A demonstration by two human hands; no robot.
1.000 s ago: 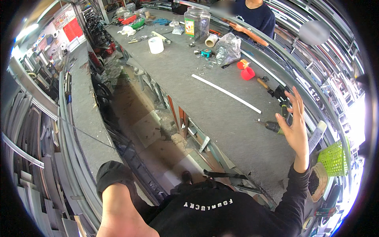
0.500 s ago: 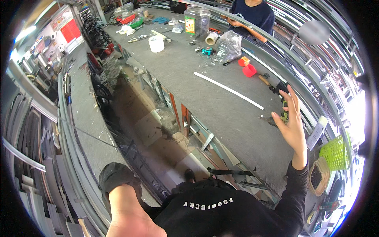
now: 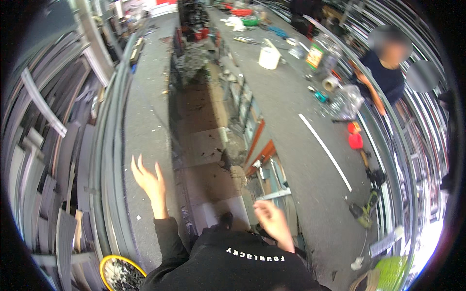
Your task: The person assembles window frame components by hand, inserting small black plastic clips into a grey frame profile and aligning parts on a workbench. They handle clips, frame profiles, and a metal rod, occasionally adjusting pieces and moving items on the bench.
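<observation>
My left hand (image 3: 149, 182) is raised over the narrow left bench (image 3: 150, 116), its fingers spread and holding nothing. In front of my body, above the gap between the benches, is my right hand (image 3: 273, 222). Its fingers are curled inward and a little blurred, with nothing seen in them. To its right, a thin white strip (image 3: 326, 153) lies lengthwise on the wide grey bench (image 3: 286, 106). Farther right lies a green and black power drill (image 3: 365, 211), apart from both hands.
The right bench holds a white tub (image 3: 269, 57), a clear jar (image 3: 324, 52), a teal tape measure (image 3: 321, 96), a plastic bag (image 3: 345, 103) and a red container (image 3: 356, 141). A person (image 3: 386, 72) stands beyond it. A yellow-rimmed basket (image 3: 103, 266) is at lower left; long profiles (image 3: 99, 194) line the left.
My view has turned left. My right hand has come back from beside the drill toward my body, its fingers now curled. My left hand has swung forward over the left bench, fingers spread.
</observation>
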